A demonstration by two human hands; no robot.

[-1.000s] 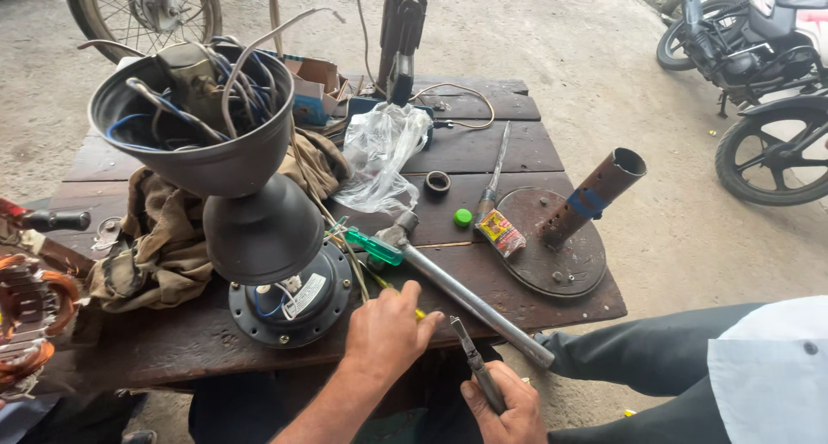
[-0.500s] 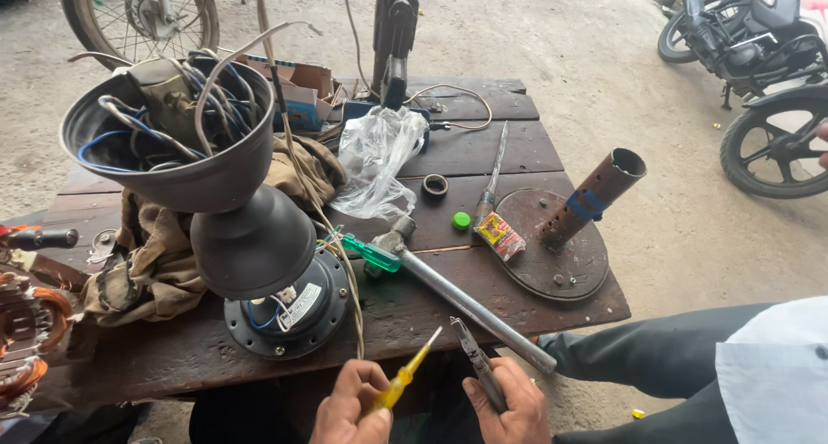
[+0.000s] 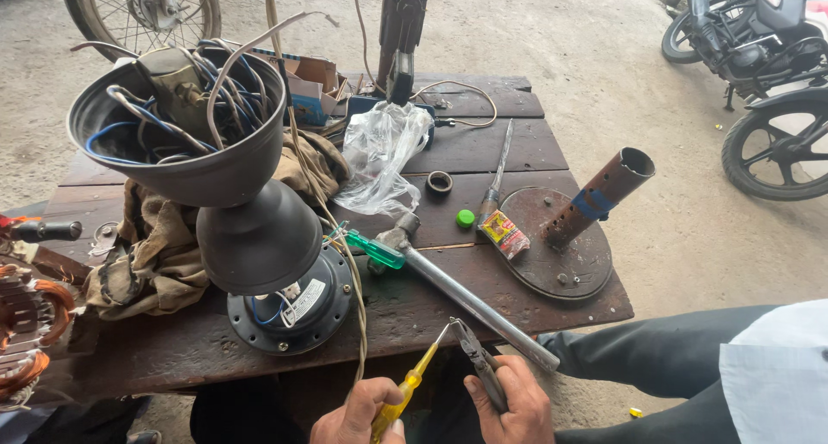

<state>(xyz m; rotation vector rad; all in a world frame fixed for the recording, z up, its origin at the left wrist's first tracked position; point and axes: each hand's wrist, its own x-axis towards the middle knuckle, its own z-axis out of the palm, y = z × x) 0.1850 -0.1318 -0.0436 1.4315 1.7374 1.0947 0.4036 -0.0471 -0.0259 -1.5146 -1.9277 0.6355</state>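
Screwdriver (image 3: 412,382) and pliers (image 3: 479,362) meet tip to tip at the table's (image 3: 483,151) near edge.

Left hand (image 3: 358,416) is fisted round the yellow screwdriver, right hand (image 3: 509,405) curled tight on the pliers' handles, their noses touching a thin wire (image 3: 358,323) that trails off the black fan motor (image 3: 289,302). Motor sits opened, wires spilling from its cup (image 3: 177,138); steel rod (image 3: 470,302) and green screwdriver (image 3: 375,247) lie untouched beside it.

Two bare hands, left hand (image 3: 358,414) and right hand (image 3: 511,407), no gloves, rings or watch in sight, wrists cut off by the frame edge, dark grey trousers (image 3: 655,366) over the legs, pale blue-white shirt hem (image 3: 776,375) at right
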